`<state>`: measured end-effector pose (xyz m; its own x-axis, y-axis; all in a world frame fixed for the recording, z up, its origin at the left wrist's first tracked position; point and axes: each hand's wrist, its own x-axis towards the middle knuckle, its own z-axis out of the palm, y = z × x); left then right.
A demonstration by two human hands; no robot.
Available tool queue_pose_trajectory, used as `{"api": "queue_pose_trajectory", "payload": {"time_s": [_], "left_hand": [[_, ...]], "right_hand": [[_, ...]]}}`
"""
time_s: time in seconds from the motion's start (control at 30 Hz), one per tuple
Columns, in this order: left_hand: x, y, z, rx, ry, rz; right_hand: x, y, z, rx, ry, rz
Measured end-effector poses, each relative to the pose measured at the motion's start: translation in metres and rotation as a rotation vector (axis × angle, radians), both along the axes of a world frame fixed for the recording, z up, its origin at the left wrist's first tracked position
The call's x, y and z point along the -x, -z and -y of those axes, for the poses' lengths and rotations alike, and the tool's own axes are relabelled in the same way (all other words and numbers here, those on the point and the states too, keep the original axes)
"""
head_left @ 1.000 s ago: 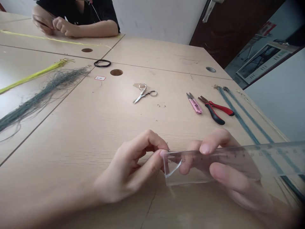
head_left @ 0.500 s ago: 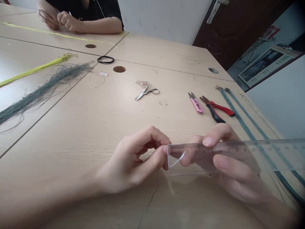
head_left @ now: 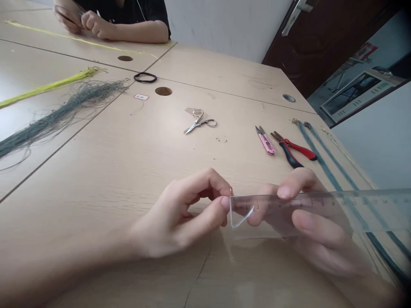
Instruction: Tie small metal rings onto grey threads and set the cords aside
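Observation:
My right hand [head_left: 308,218] grips a clear plastic ruler [head_left: 324,209], thumb and fingers on its faces, its zero end toward the left. Against that zero end, my left hand [head_left: 189,214] has thumb and forefinger pinched together. A small gold-coloured metal piece [head_left: 231,191] pokes out above the pinch. From under the left hand a thin dark cord [head_left: 201,273] trails to the bottom edge; where it meets the fingers is hidden. A white mark shows near the ruler's corner.
Scissors [head_left: 199,123], pink thread snips [head_left: 266,141] and red-black pliers [head_left: 293,149] lie ahead. Teal cords [head_left: 324,160] run along the right. Bundles of yellow cord [head_left: 48,89] and grey-green cord [head_left: 61,117] lie left. Across the table sits a person [head_left: 128,25] with hands together.
The view has shifted slightly, so both hands and the ruler sit a little farther right in the picture. Their hold on things looks the same.

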<state>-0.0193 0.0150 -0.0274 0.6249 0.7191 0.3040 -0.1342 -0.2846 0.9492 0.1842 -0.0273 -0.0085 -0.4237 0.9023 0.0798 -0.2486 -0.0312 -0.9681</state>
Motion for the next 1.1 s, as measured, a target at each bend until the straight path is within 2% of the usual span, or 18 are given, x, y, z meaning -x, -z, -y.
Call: {"api": "queue_pose_trajectory", "payload": {"time_s": [0.53,1.1], "left_hand": [[0.0006,-0.0068,-0.0029,-0.002,0.024,-0.046],[0.0017,-0.0038,-0.0010,-0.011,0.005,-0.048]], "right_hand": [[0.0003,-0.0045,-0.0014,0.030,0.005,0.036],[-0.0028,-0.0032,-0.0012,0.035,-0.032,0.048]]}}
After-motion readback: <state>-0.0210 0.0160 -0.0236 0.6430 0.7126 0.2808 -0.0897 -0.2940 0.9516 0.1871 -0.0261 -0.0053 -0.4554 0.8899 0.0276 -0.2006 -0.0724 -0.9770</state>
